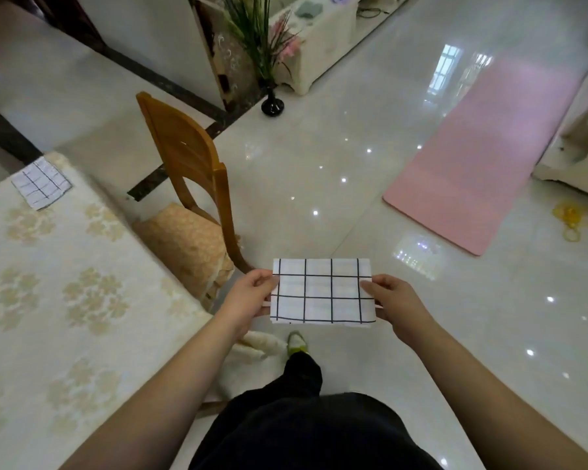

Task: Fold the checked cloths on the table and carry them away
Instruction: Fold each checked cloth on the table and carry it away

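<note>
Between my hands I see a folded checked cloth (321,291), thin woven fabric, matt white with fine black grid lines and a smooth, pressed face. A second folded checked cloth (41,182) at the left edge of the frame looks the same, lying on a tablecloth (65,266) of cream fabric with a soft sheen and a raised floral pattern. The chair (187,157) left of centre is varnished wood, semi-glossy, with a padded cloth seat. The floor (319,147) is polished tile, highly glossy, throwing back light spots. At the right the pink mat (489,147) looks matt and foam-like. The vase (272,105) at top centre is glossy black.
</note>
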A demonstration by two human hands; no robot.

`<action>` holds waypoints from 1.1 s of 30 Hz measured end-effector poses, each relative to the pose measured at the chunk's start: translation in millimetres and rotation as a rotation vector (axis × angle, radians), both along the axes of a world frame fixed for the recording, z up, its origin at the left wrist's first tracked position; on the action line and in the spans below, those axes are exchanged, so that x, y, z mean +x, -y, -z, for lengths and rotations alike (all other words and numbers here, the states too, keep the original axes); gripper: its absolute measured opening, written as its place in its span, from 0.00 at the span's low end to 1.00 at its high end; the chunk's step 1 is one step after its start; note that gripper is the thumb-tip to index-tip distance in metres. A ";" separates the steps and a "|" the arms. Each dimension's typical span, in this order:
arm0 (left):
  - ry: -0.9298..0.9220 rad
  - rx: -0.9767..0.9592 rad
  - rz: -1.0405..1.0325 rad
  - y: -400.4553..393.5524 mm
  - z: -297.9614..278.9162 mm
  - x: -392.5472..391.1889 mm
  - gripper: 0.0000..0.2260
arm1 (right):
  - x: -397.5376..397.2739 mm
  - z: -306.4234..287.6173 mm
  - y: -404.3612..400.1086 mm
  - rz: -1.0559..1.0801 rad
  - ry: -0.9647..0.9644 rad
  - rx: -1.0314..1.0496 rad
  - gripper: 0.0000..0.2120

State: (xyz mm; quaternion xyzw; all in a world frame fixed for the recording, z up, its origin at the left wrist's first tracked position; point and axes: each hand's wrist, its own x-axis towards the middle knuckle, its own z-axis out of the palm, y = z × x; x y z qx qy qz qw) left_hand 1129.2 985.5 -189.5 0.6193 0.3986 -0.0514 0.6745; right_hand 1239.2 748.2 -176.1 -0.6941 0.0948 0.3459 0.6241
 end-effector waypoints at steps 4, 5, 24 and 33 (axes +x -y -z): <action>0.037 -0.013 -0.038 -31.7 9.3 38.8 0.03 | 46.6 1.8 -34.8 -0.045 0.031 -0.031 0.04; 0.038 -0.011 -0.034 -41.6 11.9 48.6 0.03 | 58.0 1.7 -43.5 -0.053 0.034 -0.037 0.04; 0.019 0.014 -0.098 -159.8 -3.4 166.9 0.07 | 215.7 -8.9 -185.4 -0.219 0.045 -0.086 0.04; 0.004 0.019 -0.267 -183.6 -2.5 270.9 0.06 | 339.3 9.2 -227.9 -0.333 0.019 -0.029 0.05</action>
